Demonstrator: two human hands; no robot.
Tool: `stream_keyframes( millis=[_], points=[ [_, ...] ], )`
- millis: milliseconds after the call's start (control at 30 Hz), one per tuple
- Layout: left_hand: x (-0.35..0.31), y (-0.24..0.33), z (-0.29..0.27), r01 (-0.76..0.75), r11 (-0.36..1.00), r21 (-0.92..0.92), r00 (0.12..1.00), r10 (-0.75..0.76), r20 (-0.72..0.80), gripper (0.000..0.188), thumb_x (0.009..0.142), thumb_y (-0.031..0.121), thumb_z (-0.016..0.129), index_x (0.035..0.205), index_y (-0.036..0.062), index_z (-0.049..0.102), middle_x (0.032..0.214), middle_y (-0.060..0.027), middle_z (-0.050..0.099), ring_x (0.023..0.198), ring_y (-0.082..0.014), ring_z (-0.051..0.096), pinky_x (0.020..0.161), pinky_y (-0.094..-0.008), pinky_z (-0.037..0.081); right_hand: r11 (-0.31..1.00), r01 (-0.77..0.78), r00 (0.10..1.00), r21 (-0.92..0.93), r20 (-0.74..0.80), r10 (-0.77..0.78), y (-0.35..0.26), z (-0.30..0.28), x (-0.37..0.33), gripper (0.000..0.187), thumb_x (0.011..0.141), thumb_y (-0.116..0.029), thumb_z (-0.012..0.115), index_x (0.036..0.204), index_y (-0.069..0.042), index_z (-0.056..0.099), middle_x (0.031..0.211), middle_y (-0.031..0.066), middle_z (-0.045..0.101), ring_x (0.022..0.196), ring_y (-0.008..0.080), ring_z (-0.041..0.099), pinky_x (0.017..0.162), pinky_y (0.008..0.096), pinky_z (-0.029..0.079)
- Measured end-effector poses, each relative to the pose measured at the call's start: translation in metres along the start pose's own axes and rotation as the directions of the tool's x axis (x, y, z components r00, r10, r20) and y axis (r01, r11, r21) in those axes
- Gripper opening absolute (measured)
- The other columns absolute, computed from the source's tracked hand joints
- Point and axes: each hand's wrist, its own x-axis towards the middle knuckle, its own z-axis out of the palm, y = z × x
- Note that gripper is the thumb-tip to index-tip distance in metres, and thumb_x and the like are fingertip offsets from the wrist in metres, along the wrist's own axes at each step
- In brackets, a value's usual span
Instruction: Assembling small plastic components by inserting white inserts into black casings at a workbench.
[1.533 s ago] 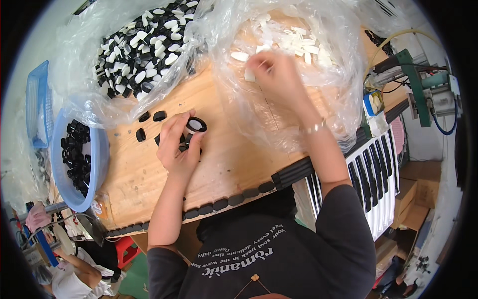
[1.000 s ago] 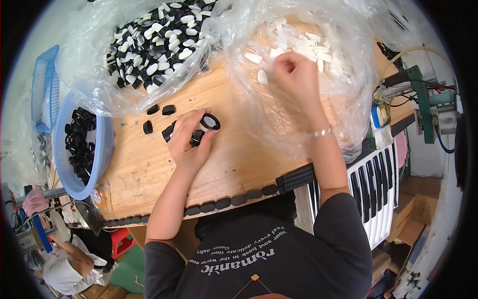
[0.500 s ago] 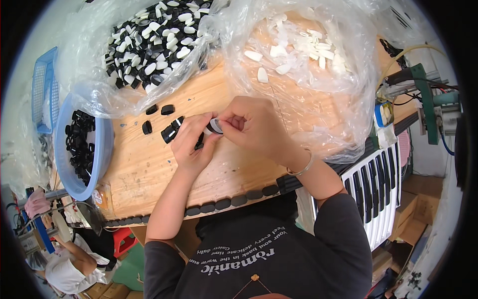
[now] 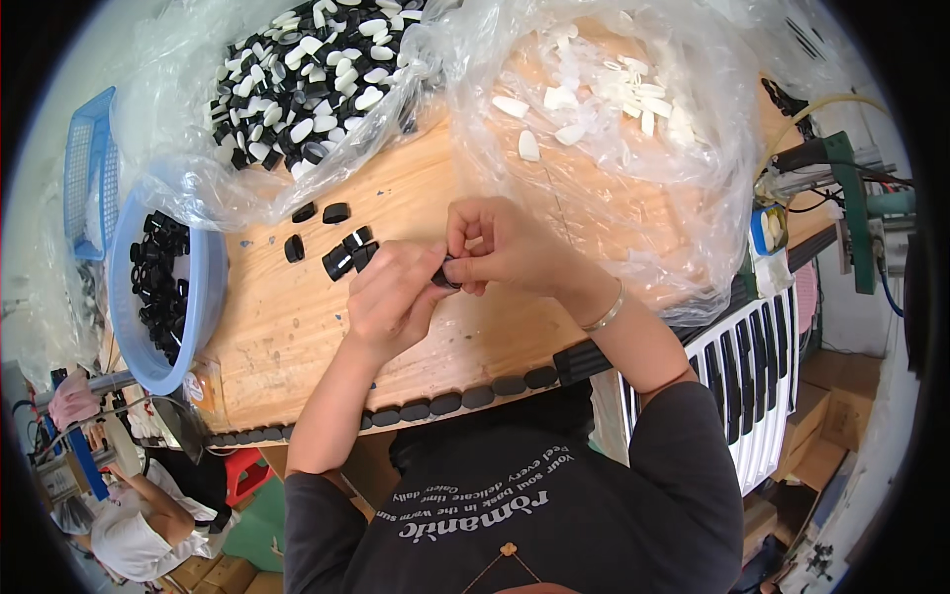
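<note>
So a second ago the right hand was off over the white pieces in the clear plastic. Now it's back, right up against the left hand, both on the same small black piece, held just above the middle of the worktop. Left fingers grip it, right thumb and fingers pinch its near edge. The pale disc in its opening is covered now; can't tell how it's sitting. Looks like collecting has given way to two-handed fitting, I'd guess. The left hand's also shifted right, exposing more of the loose black parts. Writing? Pale lettering on the dark shirt, upside down from here; no label I can read on the parts.
</note>
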Motion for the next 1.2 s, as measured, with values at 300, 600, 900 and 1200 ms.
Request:
stream_keyframes(
  millis=[300, 600, 900, 1200],
  points=[
    [0.002, -0.008, -0.001, 0.202, 0.969, 0.144, 0.976, -0.211, 0.050, 0.047, 0.063, -0.005, 0.075, 0.108, -0.0023, 0.062, 0.092, -0.0139, 0.065, 0.077, -0.0296, 0.062, 0.066, -0.0335, 0.050, 0.990, 0.063, 0.986, -0.127, -0.143, -0.081, 0.008, 0.000, 0.009, 0.015, 0.082, -0.004, 0.069, 0.093, -0.002, 0.058, 0.080, 0.0031, 0.062, 0.068, 0.0073, 0.061, 0.059, 0.0198, 0.049],
    [-0.012, -0.013, -0.010, 0.770, 0.429, -0.473, 0.573, -0.790, 0.218, 0.012, 0.089, 0.009, 0.065, 0.091, -0.0021, 0.067, 0.071, 0.0010, 0.063, 0.061, -0.0008, 0.051, 0.055, -0.0173, 0.040, 0.974, 0.177, 0.927, -0.142, -0.307, -0.214, 0.004, 0.003, 0.008, 0.020, 0.083, 0.001, 0.067, 0.102, 0.003, 0.061, 0.086, 0.0067, 0.066, 0.072, 0.0117, 0.065, 0.061, 0.0223, 0.053],
    [-0.012, -0.015, -0.029, 0.755, 0.411, -0.510, 0.586, -0.773, 0.244, 0.013, 0.093, 0.011, 0.060, 0.095, -0.0005, 0.065, 0.070, 0.0022, 0.061, 0.058, -0.0021, 0.047, 0.052, -0.0173, 0.035, 0.972, 0.070, 0.978, -0.223, -0.179, -0.111, -0.024, 0.010, 0.011, 0.018, 0.082, 0.000, 0.068, 0.099, 0.004, 0.062, 0.080, 0.0064, 0.067, 0.070, 0.0122, 0.065, 0.062, 0.0243, 0.053],
    [-0.019, -0.045, -0.044, 0.701, 0.705, -0.108, 0.669, -0.703, -0.241, 0.021, 0.086, 0.014, 0.067, 0.099, -0.0032, 0.062, 0.074, -0.0046, 0.063, 0.065, -0.0083, 0.056, 0.061, -0.0200, 0.044, 0.586, 0.271, 0.725, -0.764, -0.238, -0.646, -0.112, -0.011, 0.105, 0.063, 0.081, -0.030, 0.074, 0.123, 0.012, 0.052, 0.112, 0.0179, 0.064, 0.102, 0.0198, 0.062, 0.092, 0.0308, 0.046]
  ],
)
